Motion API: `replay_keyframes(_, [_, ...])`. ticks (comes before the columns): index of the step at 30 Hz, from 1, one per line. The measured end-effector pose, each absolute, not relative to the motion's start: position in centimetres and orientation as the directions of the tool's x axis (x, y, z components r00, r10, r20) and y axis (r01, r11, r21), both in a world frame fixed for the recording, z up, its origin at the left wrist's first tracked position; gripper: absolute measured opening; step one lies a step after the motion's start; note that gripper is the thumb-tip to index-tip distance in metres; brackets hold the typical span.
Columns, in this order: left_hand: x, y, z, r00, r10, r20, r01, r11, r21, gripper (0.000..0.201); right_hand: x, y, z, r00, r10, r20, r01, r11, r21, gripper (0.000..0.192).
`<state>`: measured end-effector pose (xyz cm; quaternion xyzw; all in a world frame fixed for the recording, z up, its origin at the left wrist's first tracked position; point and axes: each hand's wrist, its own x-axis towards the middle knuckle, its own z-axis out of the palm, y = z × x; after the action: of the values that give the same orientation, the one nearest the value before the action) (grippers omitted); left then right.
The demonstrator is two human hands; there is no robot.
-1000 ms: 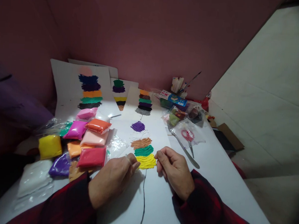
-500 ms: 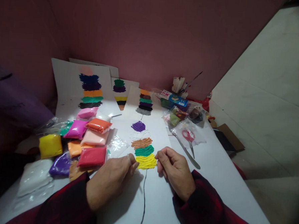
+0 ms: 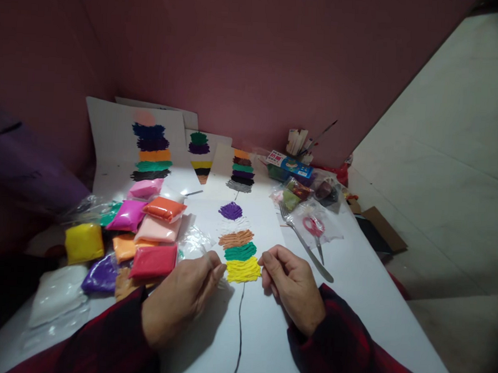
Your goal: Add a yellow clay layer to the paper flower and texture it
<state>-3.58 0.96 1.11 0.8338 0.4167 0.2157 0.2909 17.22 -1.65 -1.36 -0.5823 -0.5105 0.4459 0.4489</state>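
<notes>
On a white sheet of paper (image 3: 267, 226) lies a stack of coloured clay bands: purple (image 3: 230, 210), white, brown (image 3: 235, 238), green (image 3: 240, 251) and yellow (image 3: 243, 270). A thin black line (image 3: 240, 325) runs down from the yellow band. Just left of this band, my left hand (image 3: 185, 297) is closed, thumb against forefinger, a little apart from it. My right hand (image 3: 291, 286) pinches at the band's right end. Whatever either pinch holds is hidden or too small to tell.
Bags of coloured clay (image 3: 153, 260) are piled at left. A fork (image 3: 306, 242), red-handled scissors (image 3: 314, 227) and bagged clay (image 3: 292, 194) lie at right. Sheets with similar coloured bands (image 3: 174, 130) lean against the pink wall (image 3: 255, 64). The table's right edge (image 3: 409, 312) drops to the floor.
My left hand has drawn slightly left, away from the yellow band's left end. My right hand has hardly moved.
</notes>
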Motion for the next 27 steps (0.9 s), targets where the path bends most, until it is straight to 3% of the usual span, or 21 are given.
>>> replay_keyframes(5, [-3.5,0.7,1.3,0.482,0.856,0.189,0.490,-0.442,0.751,0.032,17.2,-1.6,-1.3,0.080,0.995,-0.059,0.190,-0.073,-0.979,0.037])
replay_keyframes(10, [-3.0,0.3,1.2,0.557,0.789,0.259,0.411,-0.533,0.740,0.025,17.2,-1.6,-1.3,0.086,0.995,-0.055,0.200,-0.071,-0.977,0.037])
replay_keyframes(27, [-2.4,0.2,0.8,0.596,0.782,0.185,0.431,-0.506,0.747,0.022,17.2,-1.7,-1.3,0.081,0.996,-0.049,0.202,-0.064,-0.977,0.037])
